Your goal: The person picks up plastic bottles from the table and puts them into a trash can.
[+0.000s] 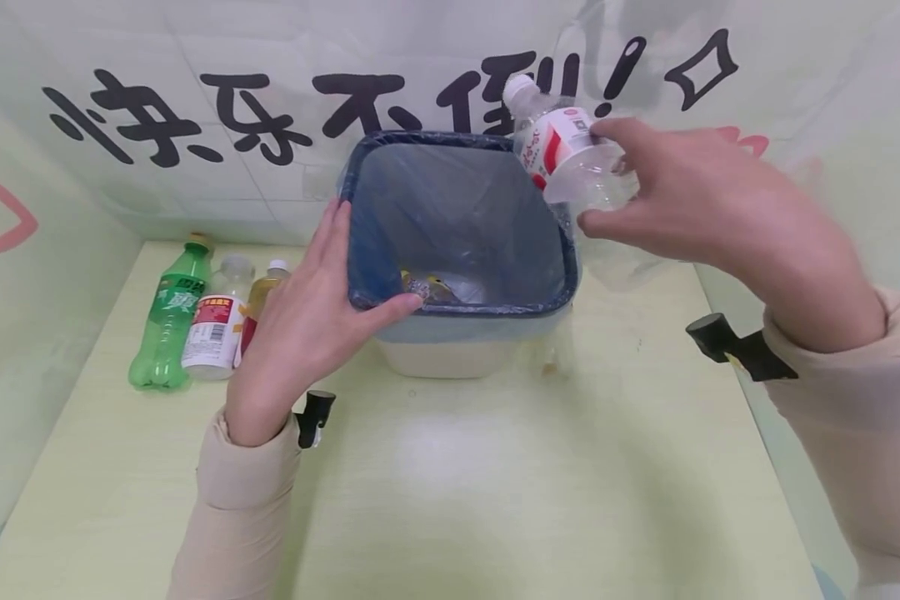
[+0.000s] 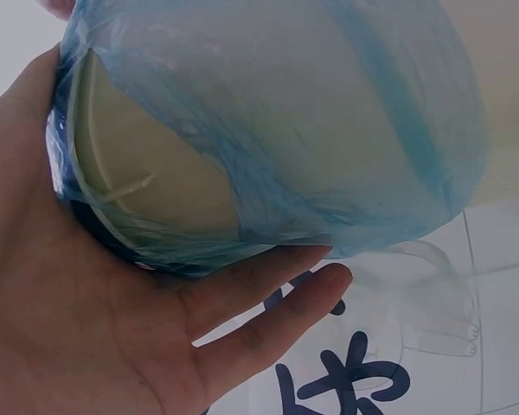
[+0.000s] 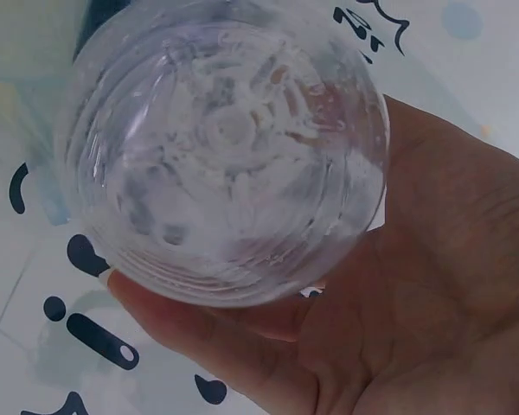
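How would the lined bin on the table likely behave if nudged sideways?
The bin would probably move or tip fairly easily: its base looks narrower than its top, and the little litter visible inside suggests low weight. Its liner seems floppy, likely to crumple, being thin, wrinkled film.

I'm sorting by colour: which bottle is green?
The leftmost bottle is green; the bottle beside it looks whitish, the next bottle yellowish, and the held bottle clear.
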{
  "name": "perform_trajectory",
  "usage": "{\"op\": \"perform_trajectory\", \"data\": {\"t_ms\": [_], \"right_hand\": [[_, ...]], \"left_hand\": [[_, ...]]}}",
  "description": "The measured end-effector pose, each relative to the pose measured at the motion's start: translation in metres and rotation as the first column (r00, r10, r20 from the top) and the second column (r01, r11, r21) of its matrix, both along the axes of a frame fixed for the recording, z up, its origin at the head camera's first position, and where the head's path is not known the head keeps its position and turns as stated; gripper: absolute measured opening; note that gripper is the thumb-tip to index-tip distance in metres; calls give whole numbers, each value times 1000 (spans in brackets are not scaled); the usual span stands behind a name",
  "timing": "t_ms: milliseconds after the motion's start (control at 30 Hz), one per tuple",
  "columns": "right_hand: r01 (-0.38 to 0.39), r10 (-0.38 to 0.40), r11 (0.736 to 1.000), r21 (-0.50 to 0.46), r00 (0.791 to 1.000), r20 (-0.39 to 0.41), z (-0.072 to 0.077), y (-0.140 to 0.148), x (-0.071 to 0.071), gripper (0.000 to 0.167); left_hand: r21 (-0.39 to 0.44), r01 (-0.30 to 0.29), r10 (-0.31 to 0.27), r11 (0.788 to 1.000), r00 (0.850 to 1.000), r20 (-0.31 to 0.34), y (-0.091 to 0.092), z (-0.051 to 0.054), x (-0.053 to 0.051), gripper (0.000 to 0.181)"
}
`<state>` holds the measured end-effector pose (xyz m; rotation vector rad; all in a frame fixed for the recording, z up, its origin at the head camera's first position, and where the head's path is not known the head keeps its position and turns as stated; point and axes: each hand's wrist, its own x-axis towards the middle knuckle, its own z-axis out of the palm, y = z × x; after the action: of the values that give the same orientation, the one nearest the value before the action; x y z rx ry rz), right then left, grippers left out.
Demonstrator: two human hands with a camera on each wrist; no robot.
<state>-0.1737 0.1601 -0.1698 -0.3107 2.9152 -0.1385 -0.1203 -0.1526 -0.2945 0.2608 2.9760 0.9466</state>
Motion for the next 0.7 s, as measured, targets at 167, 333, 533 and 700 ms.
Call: {"op": "perform_trajectory", "data": {"t_ms": [167, 333, 533, 700], "right_hand": [[-60, 60, 998, 5, 998, 0, 2, -18, 5, 85], [-110, 110, 994, -4, 994, -8, 1, -30, 8, 81], [-138, 137, 990, -17, 990, -28, 0, -33, 8, 78], [-153, 152, 988, -18, 988, -34, 0, -37, 8, 77]], "left_hand": [[-1, -1, 1, 1000, 1000, 0, 0, 0, 0, 118], [1, -5, 5, 1000, 1000, 9, 0, 0, 0, 117], [-2, -6, 6, 1000, 1000, 14, 1, 0, -1, 118], [-3, -9, 9, 1000, 1000, 11, 1, 0, -1, 117]]}}
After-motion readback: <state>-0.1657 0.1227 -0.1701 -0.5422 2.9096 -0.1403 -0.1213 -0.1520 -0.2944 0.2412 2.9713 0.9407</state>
